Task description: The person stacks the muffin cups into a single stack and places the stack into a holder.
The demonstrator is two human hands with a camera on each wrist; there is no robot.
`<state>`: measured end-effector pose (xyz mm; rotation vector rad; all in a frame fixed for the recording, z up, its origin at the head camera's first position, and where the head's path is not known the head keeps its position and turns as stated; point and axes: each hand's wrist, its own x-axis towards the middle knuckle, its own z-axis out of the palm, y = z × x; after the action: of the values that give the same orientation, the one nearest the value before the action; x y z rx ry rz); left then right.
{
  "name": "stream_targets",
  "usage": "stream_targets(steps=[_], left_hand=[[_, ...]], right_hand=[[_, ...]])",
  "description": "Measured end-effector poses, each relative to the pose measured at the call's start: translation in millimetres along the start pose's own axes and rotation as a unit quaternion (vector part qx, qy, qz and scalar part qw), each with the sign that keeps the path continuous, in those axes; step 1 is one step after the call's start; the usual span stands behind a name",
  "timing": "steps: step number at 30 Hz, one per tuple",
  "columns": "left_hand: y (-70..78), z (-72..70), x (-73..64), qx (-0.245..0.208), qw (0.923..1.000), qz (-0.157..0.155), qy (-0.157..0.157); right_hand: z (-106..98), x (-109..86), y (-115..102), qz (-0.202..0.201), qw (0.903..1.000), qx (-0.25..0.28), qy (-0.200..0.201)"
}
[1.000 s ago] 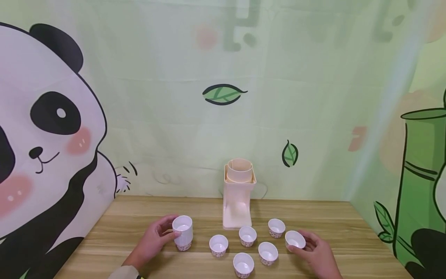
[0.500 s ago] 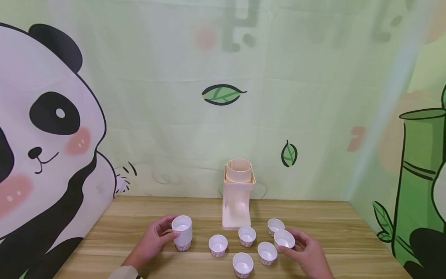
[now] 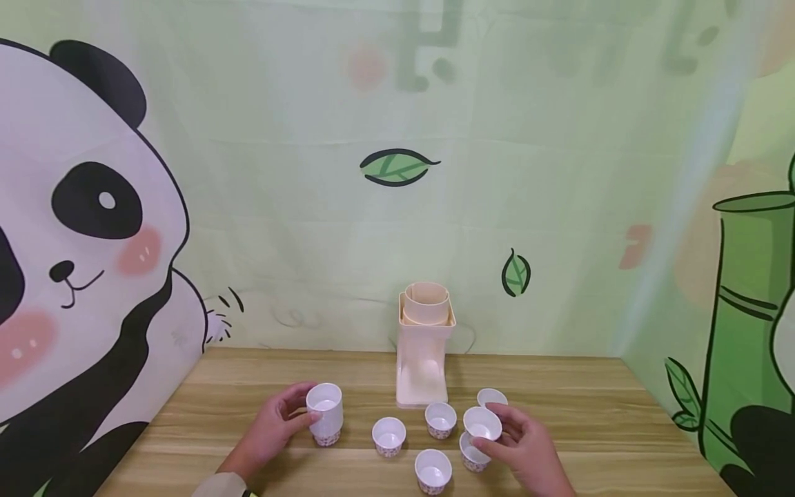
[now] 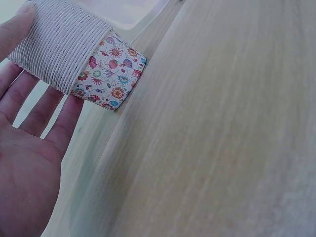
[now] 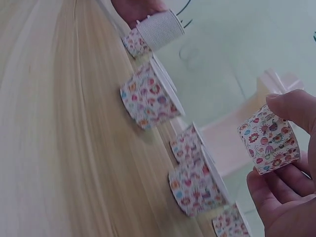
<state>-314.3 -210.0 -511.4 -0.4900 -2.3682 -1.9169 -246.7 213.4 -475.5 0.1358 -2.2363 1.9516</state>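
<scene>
My left hand grips a tall stack of nested white paper baking cups standing at the left of the table. In the left wrist view the lowest cup of the stack shows a colourful flower print; thumb and fingers lie on opposite sides of the stacked rims. Between thumb and fingers, my right hand pinches a single flower-printed baking cup, raised off the table. From the head it overlaps a standing cup and sits left of a rear cup, partly covered by my fingers.
More baking cups stand apart between the hands: one nearer the stack, one in the middle and one at the front. Behind them a pale pink stand holds a round tube on top. A printed cloth backs the wooden table.
My right hand has carried its baking cup leftward, past the rear cup to over a standing one. The left hand stays at the stack.
</scene>
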Motion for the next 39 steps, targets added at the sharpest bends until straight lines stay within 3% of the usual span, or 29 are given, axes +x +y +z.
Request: stream_targets(steps=[11,21,29,39], left_hand=[[2.9,0.0,-1.6,-0.006,0.9999,0.006,-0.008],[1.9,0.7,-1.4,-0.006,0.9999,0.007,-0.005],[4.9,0.2,-1.5,-0.006,1.0,-0.004,-0.004],[-1.0,-0.2,0.1,0.0,0.9999,-0.011,-0.003]], right_hand=[[22,-0.9,-10,0.008,0.999,0.015,-0.042],[40,1.0,-11,-0.026,0.9954,0.035,-0.086],[57,2.9,-15,-0.017,0.9909,0.064,-0.117],[79,7.8,-16,-0.018,0.9883,0.083,-0.127]])
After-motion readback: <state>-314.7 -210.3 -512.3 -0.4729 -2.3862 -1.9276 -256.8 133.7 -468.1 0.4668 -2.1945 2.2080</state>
